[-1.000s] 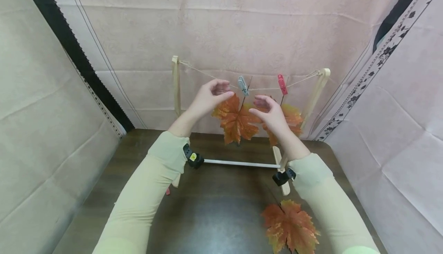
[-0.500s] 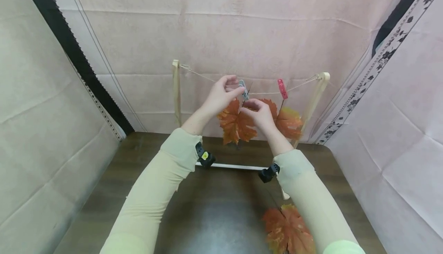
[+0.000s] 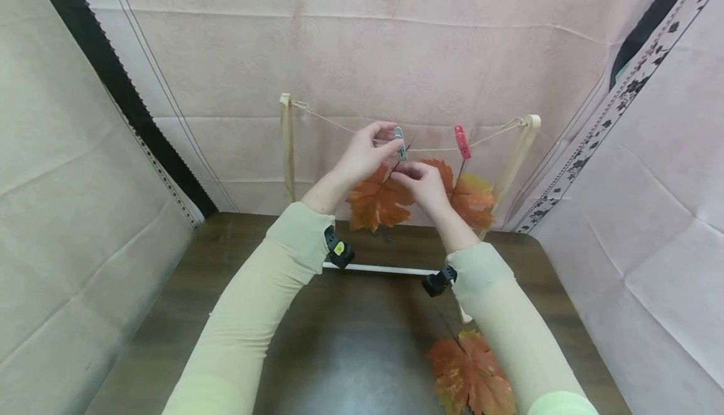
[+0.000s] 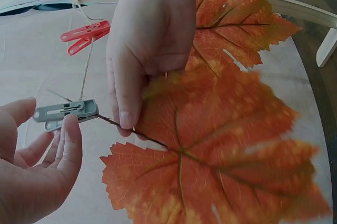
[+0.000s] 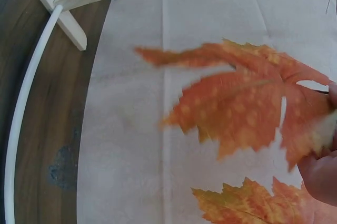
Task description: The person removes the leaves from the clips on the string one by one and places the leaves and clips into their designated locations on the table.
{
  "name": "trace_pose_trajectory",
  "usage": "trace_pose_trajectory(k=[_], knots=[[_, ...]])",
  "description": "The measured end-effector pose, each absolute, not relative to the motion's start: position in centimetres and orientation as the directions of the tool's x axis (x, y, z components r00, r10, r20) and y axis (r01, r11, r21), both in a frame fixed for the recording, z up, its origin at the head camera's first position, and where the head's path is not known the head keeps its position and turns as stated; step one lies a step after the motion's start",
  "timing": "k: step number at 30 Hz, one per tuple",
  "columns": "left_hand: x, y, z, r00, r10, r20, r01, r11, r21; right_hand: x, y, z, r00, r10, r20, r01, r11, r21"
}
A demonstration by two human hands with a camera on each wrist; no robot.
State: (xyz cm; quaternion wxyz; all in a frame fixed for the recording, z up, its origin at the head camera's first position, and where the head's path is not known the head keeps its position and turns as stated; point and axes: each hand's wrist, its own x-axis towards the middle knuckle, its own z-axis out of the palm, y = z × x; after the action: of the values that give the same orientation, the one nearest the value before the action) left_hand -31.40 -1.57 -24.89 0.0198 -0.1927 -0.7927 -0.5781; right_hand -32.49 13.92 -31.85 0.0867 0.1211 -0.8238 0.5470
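A grey clothespin [image 4: 66,113] grips a maple leaf's dark stem on the string. My left hand [image 3: 364,151] is at this clothespin, with thumb and fingers curled about its handle end in the left wrist view. Just below it, my right hand [image 3: 424,185] pinches the stem between thumb and fingertip. The orange leaf [image 4: 226,155] hangs off this stem, partly behind the hands in the head view. To the right, a red clothespin [image 3: 462,142] holds a second orange maple leaf [image 3: 472,201] by its stem.
The string runs between two wooden posts, left [image 3: 287,151] and right [image 3: 517,157]. A white rod [image 3: 384,269] joins the stand's base. A third leaf [image 3: 472,371] lies on the dark table [image 3: 339,352] by the right forearm. Pale cloth [image 3: 226,56] hangs behind.
Both hands have moved in to the grey clothespin, the left from its left side and the right to the stem below. The leaf has shifted slightly left and the clothespin stands more upright.
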Motion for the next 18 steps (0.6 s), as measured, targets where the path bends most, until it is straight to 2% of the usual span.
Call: trace_pose_trajectory(k=[8, 18], knots=[[-31.46, -1.71, -24.87, -0.937, 0.292, 0.194, 0.266, 0.231, 0.936, -32.22, 13.46, -31.92, -0.953, -0.117, 0.278, -0.301, 0.351, -0.886], [-31.27, -1.86, -24.57, -0.937, 0.312, 0.159, 0.21, 0.136, 0.968, -31.69, 13.79, -31.83, -0.943, -0.13, 0.307, -0.333, 0.403, -0.852]])
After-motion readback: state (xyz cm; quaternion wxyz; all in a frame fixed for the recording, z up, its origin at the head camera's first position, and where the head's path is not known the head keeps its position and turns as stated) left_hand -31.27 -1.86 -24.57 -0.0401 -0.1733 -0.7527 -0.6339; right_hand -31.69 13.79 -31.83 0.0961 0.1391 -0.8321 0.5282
